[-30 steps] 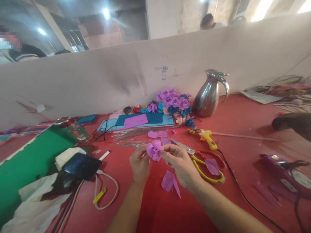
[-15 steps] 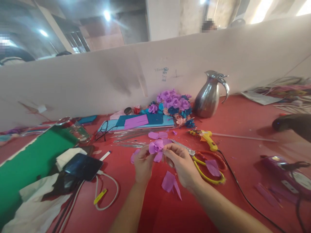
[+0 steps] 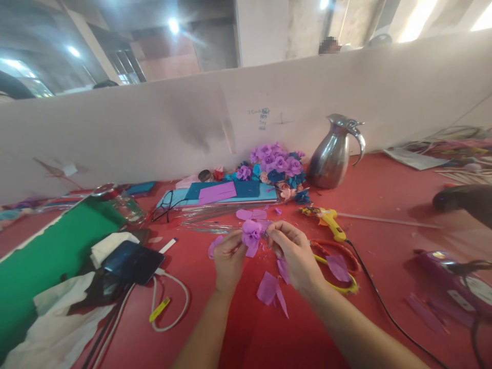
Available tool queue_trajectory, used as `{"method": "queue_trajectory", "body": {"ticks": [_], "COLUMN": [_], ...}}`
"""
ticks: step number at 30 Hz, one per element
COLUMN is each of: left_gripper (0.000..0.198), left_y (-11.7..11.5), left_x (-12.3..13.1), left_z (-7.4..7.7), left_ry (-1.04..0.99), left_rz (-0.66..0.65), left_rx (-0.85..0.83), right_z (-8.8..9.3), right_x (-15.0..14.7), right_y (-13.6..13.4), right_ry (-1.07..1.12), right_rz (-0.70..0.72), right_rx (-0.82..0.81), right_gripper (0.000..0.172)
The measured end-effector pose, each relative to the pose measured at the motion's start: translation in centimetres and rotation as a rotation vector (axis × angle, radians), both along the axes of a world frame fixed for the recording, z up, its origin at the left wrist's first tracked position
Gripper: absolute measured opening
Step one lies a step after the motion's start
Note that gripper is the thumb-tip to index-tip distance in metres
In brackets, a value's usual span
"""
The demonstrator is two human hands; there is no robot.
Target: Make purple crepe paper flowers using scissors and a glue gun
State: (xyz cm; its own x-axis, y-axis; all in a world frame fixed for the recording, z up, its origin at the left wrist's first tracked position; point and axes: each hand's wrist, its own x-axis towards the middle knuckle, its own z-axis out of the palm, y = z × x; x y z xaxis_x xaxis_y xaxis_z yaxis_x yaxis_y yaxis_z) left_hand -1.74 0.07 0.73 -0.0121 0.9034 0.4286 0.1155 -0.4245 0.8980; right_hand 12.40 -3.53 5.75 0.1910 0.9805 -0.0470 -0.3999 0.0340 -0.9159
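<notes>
A purple paper flower (image 3: 251,232) with curled petals is held up over the red table. My left hand (image 3: 229,259) is closed on its left side, thumb and fingers pinching it. To the right of the bloom, my right hand (image 3: 294,253) is closed in a pinch, its fingertips close to the petals. What those fingertips hold is too small to make out. Cut purple paper pieces (image 3: 268,288) lie below the hands, and more petals (image 3: 251,214) are behind the flower. Scissors with red and yellow handles (image 3: 321,260) are partly hidden behind my right hand.
A yellow glue gun (image 3: 333,225) lies at right, its black cord trailing forward. Behind stand a steel jug (image 3: 329,159) and a heap of paper flowers (image 3: 274,161). Glasses (image 3: 168,206), a glass jar (image 3: 123,205), a phone (image 3: 132,262) and white cable are left; a purple power strip (image 3: 442,277) is right.
My right hand has moved slightly right, and its fingertips are now a little apart from the bloom. The flower has turned in my left hand. The view has shifted slightly.
</notes>
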Motion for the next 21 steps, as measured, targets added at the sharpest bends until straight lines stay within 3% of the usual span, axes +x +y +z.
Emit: {"method": "queue_trajectory", "body": {"ticks": [8,16,21], "left_gripper": [0.013,0.014,0.014], "left_y": [0.30,0.02,-0.07], "left_x": [-0.52,-0.61,-0.64], "left_z": [-0.72,-0.30,-0.15], "left_ry": [-0.009,0.152,0.204], "left_rz": [0.082,0.137,0.173], "left_rx": [0.124,0.226,0.285], "right_z": [0.25,0.08,-0.17], "right_x": [-0.22,-0.09,-0.05], "right_y": [-0.36,-0.38,-0.23], "right_ry": [-0.058,-0.096,-0.110], "right_rz": [0.146,0.187,0.167], "right_rx": [-0.030,-0.015,0.006], "right_gripper": [0.028,0.025,0.015]}}
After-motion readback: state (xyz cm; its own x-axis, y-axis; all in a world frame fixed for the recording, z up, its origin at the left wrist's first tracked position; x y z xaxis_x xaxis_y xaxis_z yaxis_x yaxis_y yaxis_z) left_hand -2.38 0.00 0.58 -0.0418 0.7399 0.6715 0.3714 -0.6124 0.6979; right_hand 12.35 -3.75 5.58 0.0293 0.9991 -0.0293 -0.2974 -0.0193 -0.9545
